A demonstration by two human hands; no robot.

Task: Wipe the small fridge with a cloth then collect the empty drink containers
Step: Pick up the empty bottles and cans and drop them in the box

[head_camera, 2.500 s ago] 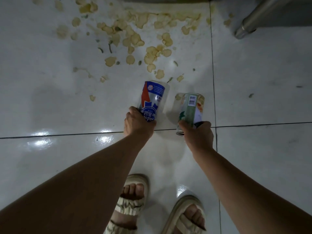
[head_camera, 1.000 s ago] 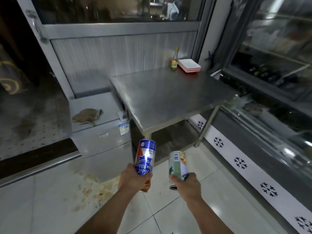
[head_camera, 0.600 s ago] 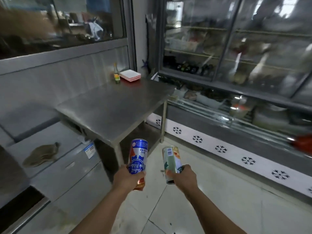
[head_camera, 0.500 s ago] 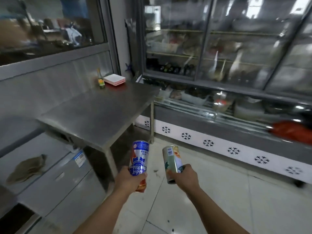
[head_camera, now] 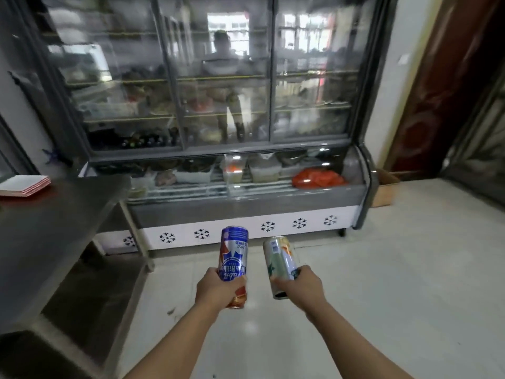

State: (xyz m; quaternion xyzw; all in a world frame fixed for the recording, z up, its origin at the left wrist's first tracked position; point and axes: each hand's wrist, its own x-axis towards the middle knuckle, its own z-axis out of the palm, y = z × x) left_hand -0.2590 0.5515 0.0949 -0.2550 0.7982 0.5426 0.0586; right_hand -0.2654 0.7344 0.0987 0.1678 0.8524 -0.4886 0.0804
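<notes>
My left hand (head_camera: pixel 216 289) grips a blue, red and white drink can (head_camera: pixel 233 255) by its lower part, held upside down at mid-frame. My right hand (head_camera: pixel 303 287) grips a green and silver drink can (head_camera: pixel 278 262), tilted with its far end leaning left. Both cans are held out in front of me, a short gap between them, above the tiled floor. The small fridge and the cloth are out of view.
A steel table (head_camera: pixel 52 231) with a lower shelf stands at the left, a stack of white and red trays (head_camera: pixel 26 184) on its far end. A glass-door display cooler (head_camera: pixel 218 132) fills the wall ahead. A cardboard box (head_camera: pixel 384 191) sits at its right. Pale floor tiles (head_camera: pixel 396 283) spread to the right.
I have picked both cans off the floor and stood up. My view has swung right, away from the small fridge and cloth, to face the display cooler. Both hands keep their cans.
</notes>
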